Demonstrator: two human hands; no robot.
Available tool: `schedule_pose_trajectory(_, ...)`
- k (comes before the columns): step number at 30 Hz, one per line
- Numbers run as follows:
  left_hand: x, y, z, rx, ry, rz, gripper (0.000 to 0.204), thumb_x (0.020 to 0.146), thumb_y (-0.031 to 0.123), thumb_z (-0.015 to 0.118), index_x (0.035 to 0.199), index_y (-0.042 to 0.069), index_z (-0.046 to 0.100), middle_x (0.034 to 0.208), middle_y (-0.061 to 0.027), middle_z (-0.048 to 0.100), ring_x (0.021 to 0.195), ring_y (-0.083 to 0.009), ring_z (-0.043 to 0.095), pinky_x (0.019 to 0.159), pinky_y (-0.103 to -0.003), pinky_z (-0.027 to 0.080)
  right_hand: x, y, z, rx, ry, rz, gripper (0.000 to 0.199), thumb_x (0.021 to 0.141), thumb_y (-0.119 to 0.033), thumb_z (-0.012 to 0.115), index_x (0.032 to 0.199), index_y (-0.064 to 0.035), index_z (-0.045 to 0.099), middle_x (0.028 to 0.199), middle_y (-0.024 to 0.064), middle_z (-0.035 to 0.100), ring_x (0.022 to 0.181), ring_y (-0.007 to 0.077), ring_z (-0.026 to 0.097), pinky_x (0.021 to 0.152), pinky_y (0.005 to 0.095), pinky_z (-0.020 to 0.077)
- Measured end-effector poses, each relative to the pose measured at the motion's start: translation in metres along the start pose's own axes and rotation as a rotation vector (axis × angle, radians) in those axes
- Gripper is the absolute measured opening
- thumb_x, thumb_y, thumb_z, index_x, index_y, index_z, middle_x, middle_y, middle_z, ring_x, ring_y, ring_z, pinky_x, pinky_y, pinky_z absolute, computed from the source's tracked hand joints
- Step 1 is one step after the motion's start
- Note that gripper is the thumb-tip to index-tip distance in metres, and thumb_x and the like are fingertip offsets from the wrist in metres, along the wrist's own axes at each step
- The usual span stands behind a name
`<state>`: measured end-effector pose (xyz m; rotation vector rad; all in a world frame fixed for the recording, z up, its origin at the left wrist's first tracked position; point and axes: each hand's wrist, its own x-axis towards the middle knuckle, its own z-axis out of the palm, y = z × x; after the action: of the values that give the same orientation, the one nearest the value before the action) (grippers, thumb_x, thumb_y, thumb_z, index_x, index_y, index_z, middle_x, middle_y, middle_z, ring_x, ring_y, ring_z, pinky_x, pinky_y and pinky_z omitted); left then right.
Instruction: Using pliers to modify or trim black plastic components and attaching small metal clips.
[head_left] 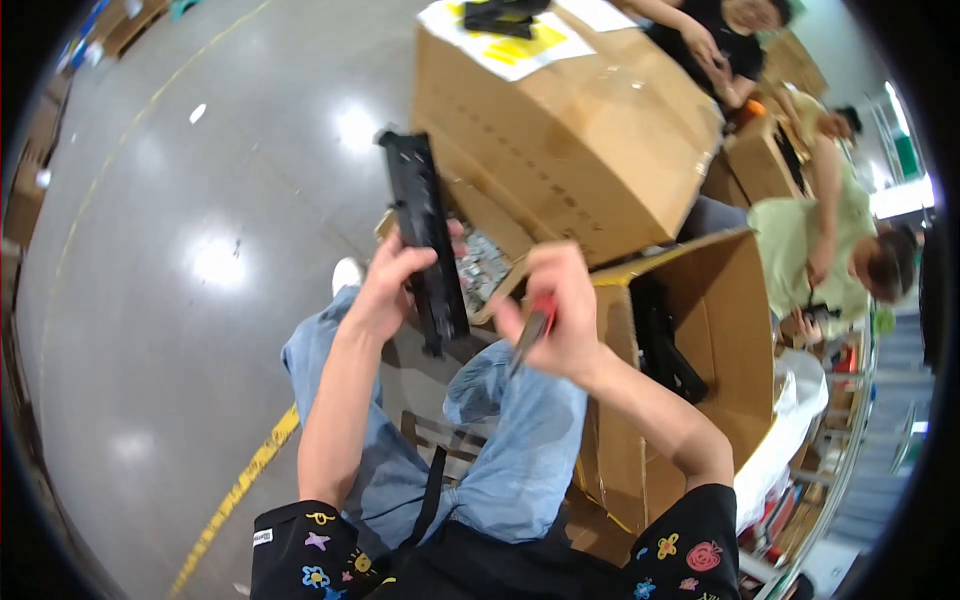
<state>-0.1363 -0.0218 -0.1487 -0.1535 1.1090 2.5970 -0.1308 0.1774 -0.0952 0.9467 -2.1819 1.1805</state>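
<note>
My left hand (385, 285) is closed round a long black plastic part (425, 225), held up at a slight tilt above my knees. To its right, my right hand (562, 325) grips a red-handled tool (541, 308) with a grey pointed end toward my lap. Motion blurs that hand, so the tool's exact kind is unclear. The tool and the black part are apart. Beyond the part, a shallow cardboard box (500, 222) contains many small grey metal pieces (484, 266).
A large closed carton (560, 120) stands ahead, with black parts (500, 16) and a yellow-marked sheet (515, 58) on top. Right of me, an open carton (715, 320) holds black parts (662, 345). Co-workers sit at the upper right. Yellow tape (240, 490) crosses the floor.
</note>
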Motion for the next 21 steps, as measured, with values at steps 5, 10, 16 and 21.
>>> schedule_pose_trajectory(5,0.001,0.045,-0.050,0.006,0.380,0.227,0.041,0.078,0.011,0.055,0.117,0.002,0.048,0.102,-0.0116,0.059,0.082,-0.0214,0.063,0.072,-0.035,0.054,-0.028,0.124,0.099,-0.269,-0.388,0.650,0.023,0.075,-0.015,0.064,0.068,0.0021,0.051,0.069,0.0199,0.055,0.068,0.0378,0.055,0.061,0.0430,0.0423)
schedule_pose_trajectory(10,-0.008,0.045,-0.085,0.028,0.579,0.151,0.039,0.080,0.013,0.051,0.116,-0.003,0.049,0.100,-0.0167,0.064,0.082,-0.0251,0.066,0.074,-0.038,0.055,-0.111,0.228,0.197,-0.544,-1.018,1.196,0.032,0.080,-0.026,0.057,0.102,-0.0037,0.065,0.110,0.0224,0.062,0.103,0.0360,0.060,0.089,0.0433,0.0483)
schedule_pose_trajectory(16,-0.004,0.052,-0.086,-0.037,0.701,0.097,0.039,0.085,0.014,0.046,0.118,-0.007,0.051,0.106,-0.0192,0.063,0.093,-0.0246,0.064,0.083,-0.037,0.052,-0.235,0.292,0.246,-0.766,-1.161,1.198,0.038,0.086,-0.022,0.051,0.122,-0.0070,0.051,0.112,0.0193,0.062,0.105,0.0323,0.061,0.086,0.0442,0.0495)
schedule_pose_trajectory(21,-0.003,0.058,-0.081,0.050,0.715,0.079,0.041,0.085,0.015,0.047,0.120,-0.005,0.051,0.112,-0.0173,0.061,0.096,-0.0227,0.063,0.085,-0.036,0.051,-0.250,0.282,0.237,-0.942,-1.077,0.846,0.020,0.088,-0.017,0.048,0.099,-0.0086,0.063,0.098,0.0113,0.067,0.096,0.0287,0.062,0.084,0.0436,0.0469)
